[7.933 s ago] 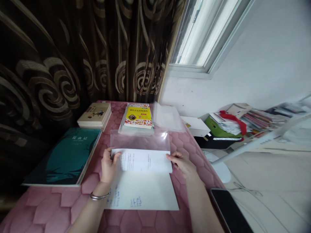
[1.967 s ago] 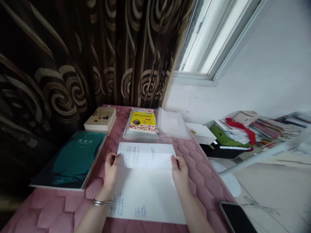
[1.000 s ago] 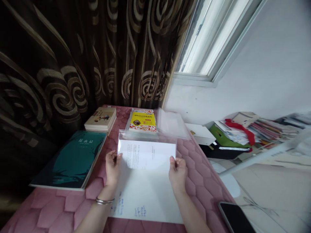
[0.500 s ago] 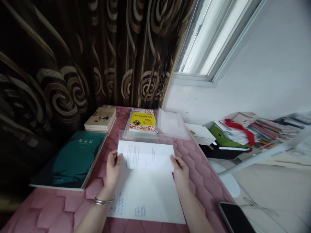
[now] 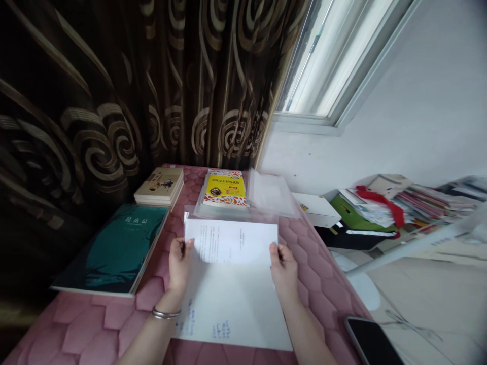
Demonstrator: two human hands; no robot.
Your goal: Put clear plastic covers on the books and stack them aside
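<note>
The left hand (image 5: 179, 261) and the right hand (image 5: 283, 266) are each pinching a side edge of the printed sheet (image 5: 232, 241) near its lower corners, thumbs on top, so both grips are closing on the paper rather than lying loose. The sheet is lying flat in the middle of the pink quilted bench (image 5: 95, 324), with its far edge sitting just short of the far rim of a clear sleeve (image 5: 232, 215); whether the paper is already lying inside that sleeve or only on it is hard to tell. If it is going in, the work is likely going best with both sides advancing evenly, the corners staying square to the sleeve and the pinch staying light so the thin paper is not buckling on the soft quilting. The sheet is showing white, wider than deep, with small grey print in two blocks and no visible crease. A larger white sheet (image 5: 236, 309) with blue handwriting is lying under the wrists. A teal book (image 5: 114, 248) is resting to the left, a yellow book (image 5: 225, 188) beyond the sleeve, and a phone (image 5: 371, 342) at the right edge.
</note>
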